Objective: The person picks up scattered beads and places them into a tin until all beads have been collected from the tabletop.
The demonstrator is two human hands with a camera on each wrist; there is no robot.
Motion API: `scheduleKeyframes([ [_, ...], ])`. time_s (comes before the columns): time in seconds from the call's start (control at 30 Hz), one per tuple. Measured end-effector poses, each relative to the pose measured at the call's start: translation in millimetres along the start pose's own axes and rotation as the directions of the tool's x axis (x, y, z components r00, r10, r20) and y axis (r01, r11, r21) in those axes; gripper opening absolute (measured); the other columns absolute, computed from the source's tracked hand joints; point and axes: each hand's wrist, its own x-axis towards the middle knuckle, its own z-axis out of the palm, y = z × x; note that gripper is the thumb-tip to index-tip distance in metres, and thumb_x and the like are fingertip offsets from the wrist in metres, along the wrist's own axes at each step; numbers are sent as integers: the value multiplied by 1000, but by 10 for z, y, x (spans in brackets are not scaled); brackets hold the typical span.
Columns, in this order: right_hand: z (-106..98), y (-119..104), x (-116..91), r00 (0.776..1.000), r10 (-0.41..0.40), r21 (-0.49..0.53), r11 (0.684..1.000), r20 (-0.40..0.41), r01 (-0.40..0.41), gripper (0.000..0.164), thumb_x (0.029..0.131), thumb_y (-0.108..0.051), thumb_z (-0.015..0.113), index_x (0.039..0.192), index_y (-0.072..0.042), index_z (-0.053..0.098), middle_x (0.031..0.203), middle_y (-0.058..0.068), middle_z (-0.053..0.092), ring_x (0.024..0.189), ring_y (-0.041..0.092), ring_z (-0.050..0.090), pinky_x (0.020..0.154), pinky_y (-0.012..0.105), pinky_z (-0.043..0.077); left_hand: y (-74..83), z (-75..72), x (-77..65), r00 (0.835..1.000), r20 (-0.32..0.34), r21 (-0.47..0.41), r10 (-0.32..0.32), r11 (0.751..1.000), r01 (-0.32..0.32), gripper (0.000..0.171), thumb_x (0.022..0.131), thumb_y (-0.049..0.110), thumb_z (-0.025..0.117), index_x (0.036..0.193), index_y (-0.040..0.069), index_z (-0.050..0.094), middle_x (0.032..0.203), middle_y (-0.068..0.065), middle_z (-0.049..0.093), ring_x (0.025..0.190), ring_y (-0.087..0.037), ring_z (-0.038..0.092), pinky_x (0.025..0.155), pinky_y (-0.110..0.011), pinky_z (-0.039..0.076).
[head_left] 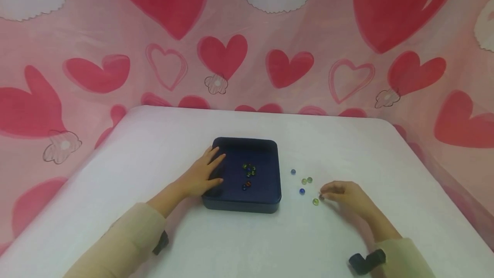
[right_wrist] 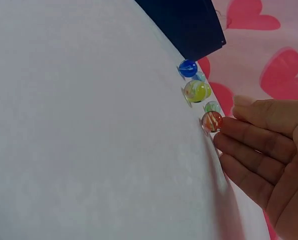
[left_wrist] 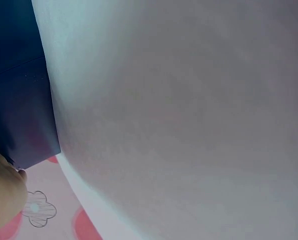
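Observation:
A dark blue rectangular tray [head_left: 242,207] stands on the white table. My left hand [head_left: 201,175] rests on its left rim, fingers spread over the inside. Several glass marbles [head_left: 249,169] lie grouped in the tray. Right of it, my right hand [head_left: 347,196] reaches down to the table, its fingertips right at a clear marble with orange-red swirls [right_wrist: 212,121]. The fingers look fairly straight in the right wrist view, with the thumb apart from the marble. Close to that hand lie a yellow marble [head_left: 316,201], a dark blue marble [head_left: 302,191] and a greenish marble [head_left: 310,179].
A pale blue marble [head_left: 293,171] lies nearest the tray's right wall. The white table [head_left: 173,140] ends at the back against a pink cloth [head_left: 239,16] printed with red hearts. Dark wrist devices [head_left: 366,261] sit by both beige sleeves.

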Motion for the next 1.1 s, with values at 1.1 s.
scheduleKeyframes([
  [1.1, 40, 68, 65, 998, 7, -112, 994, -62, -14, 11, 77, -12, 61, 85, -18, 66, 94, 2, 63, 101, 28, 50, 86, 48, 34, -1, 10, 3, 1000, 9, -9, -20, 1000, 20, 65, 83, 31, 54, 137, 9, 23, 143, -11, 7, 129, -27, -2, 98, -50, 13],
])
